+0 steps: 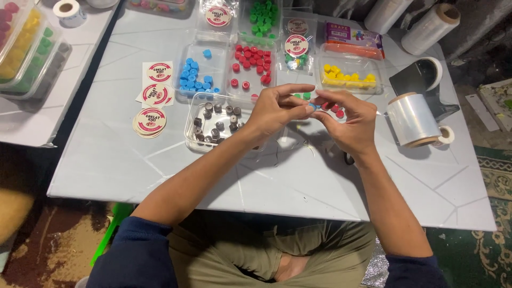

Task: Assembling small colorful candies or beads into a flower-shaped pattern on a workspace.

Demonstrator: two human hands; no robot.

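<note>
Both hands meet over the table (133,160), left hand (274,109) and right hand (349,120) pinching one small blue piece (313,106) between the fingertips, so both are closed on it, held in the air just above the trays. Risks, biggest thing first. The table carries everything and its near edge sits close under the forearms; a knock from an elbow could probably shake the whole layout. The film roll (413,120) stands on end just right of the grip, almost beside the right wrist, and an outward swing of that hand could tip it or send it rolling. The brown-piece tray (213,122) lies directly below-left of the grip, under the left wrist, and a dropped wrist may flip it. The red-piece tray (250,66) and blue-piece tray (197,74) sit beyond the grip, open, so a slipped piece could land in the wrong colour. The sticker stack (149,121), far left of the grip, looks safe. The blue piece itself is tiny and a loose pinch would likely lose it into the clutter. Hard to see: the piece is mostly covered by fingers, shape unclear; what lies under the hands is hidden; something dark below the right wrist can't be made out; the left-edge containers are cut off.
</note>
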